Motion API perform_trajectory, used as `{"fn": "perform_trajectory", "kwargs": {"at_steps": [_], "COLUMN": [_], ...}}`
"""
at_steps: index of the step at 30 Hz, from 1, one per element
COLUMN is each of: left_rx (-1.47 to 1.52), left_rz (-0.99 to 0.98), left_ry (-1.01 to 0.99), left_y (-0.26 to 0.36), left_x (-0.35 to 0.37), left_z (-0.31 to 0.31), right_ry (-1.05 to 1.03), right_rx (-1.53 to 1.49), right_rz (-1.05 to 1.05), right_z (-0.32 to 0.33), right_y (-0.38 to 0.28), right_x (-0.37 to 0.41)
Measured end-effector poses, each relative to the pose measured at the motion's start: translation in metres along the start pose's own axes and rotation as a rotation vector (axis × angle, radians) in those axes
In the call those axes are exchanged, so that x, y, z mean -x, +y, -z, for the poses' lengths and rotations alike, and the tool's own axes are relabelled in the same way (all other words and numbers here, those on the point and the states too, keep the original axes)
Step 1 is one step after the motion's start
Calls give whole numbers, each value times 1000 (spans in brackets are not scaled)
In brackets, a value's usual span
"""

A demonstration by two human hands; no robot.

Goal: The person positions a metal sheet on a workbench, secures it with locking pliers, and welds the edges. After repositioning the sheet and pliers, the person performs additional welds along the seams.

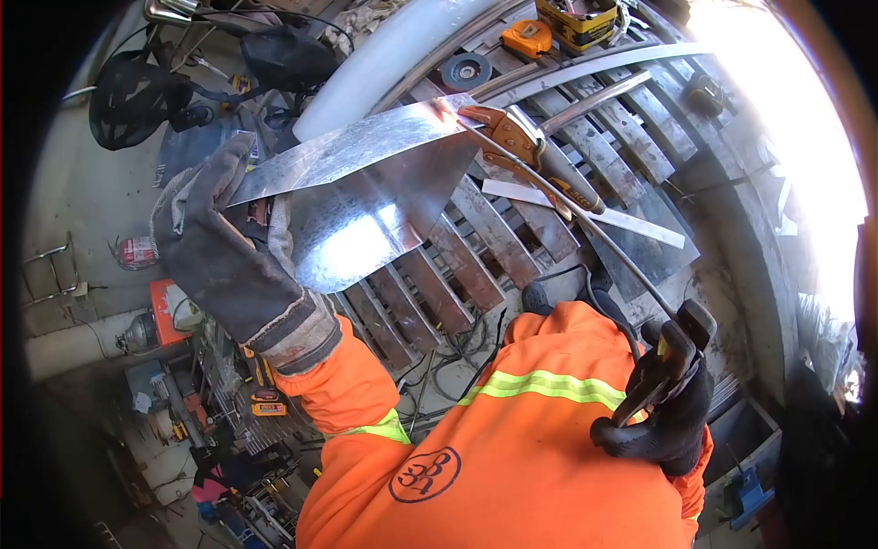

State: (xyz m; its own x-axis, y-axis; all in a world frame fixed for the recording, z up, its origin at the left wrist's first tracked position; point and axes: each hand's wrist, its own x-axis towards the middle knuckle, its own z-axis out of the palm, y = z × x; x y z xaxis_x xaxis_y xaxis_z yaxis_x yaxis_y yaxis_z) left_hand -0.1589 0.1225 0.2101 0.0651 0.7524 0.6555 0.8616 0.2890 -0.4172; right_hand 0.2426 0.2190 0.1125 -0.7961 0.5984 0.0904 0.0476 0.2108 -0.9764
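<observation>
My left hand (233,220), in a thick grey work glove, is closed on the left edge of a bent piece of sheet metal (366,165). Its two shiny faces meet at an angle, with bright glare on the lower one. In a black glove, my right hand (668,412) is wrapped around an electrode holder (677,352). A long thin welding rod (594,224) runs from the holder up to the sheet's upper right corner, where its tip glows. A clamp like locking pliers (508,137), with orange-brown jaws, sits at that corner, its grey handle pointing down right.
Beneath the sheet is a slatted metal bench (476,242) with a loose metal strip (585,212). A tape measure (527,38), a grinding disc (465,72) and a yellow box (578,23) lie farther back. A large pale pipe (384,64) stands behind the sheet. Cables (457,366) trail below.
</observation>
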Motion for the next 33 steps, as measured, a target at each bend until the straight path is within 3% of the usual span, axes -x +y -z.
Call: {"fn": "perform_trajectory", "kwargs": {"at_steps": [5,9,14,15,17,18,19,22,24,25,27,31,33], "left_rx": [-11,136,-26,-26,32,22,13,8,121,120,-2,194,-8], "left_rz": [30,56,92,93,151,137,123,78,142,141,97,190,82], "left_ry": [-44,37,-80,-80,-42,-59,-75,-73,-22,-22,-49,-43,-67], "left_y": [2,0,5,6,8,9,9,1,8,8,9,6,8], "left_x": [0,4,0,1,3,3,3,4,4,3,-1,2,-1], "left_z": [3,-5,5,4,2,3,4,1,-3,-1,3,-1,4], "right_ry": [57,17,123,123,2,88,44,72,195,195,83,83,78], "right_rx": [22,114,-137,-137,151,335,-22,131,-196,-197,-17,-31,-3], "right_rz": [-180,-11,-410,-410,88,87,-55,-20,-385,-384,-154,-230,-175], "right_z": [-3,-2,-6,-4,1,-1,-1,3,-4,-3,-2,-1,-2], "right_y": [-13,-15,-23,-20,-11,-13,5,0,-11,-8,0,-8,-7], "right_x": [-2,-6,-6,-8,-12,-8,5,9,8,9,11,4,4]}}
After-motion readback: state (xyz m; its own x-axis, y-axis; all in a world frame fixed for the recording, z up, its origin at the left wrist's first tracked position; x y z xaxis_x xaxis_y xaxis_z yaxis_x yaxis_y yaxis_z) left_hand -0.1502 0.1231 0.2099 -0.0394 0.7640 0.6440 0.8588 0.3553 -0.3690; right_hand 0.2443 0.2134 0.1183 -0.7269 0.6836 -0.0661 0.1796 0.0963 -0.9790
